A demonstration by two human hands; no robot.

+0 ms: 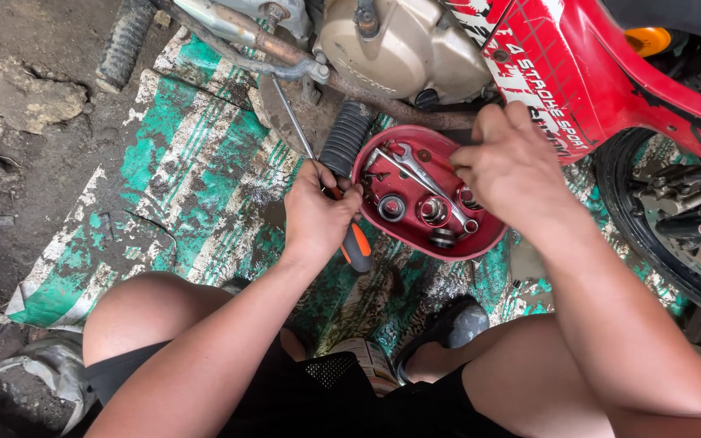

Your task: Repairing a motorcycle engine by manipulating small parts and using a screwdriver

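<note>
Left hand [315, 217] clenched on long steel screwdriver with orange-black handle [356, 246], touching rim of red oval plastic tray [415, 240] | right hand [511, 166] reaching into tray, grasp not discernible | tray on green-white mat [196, 162] below red motorcycle [578, 73], holding steel wrench [415, 170] and sockets [433, 211].

My left hand [316, 215] grips an orange-handled screwdriver [354, 243], shaft pointing up toward the engine casing [399, 45]. My right hand [513, 166] reaches into a red tray [480, 239] holding wrenches [415, 170] and sockets [432, 211].
</note>
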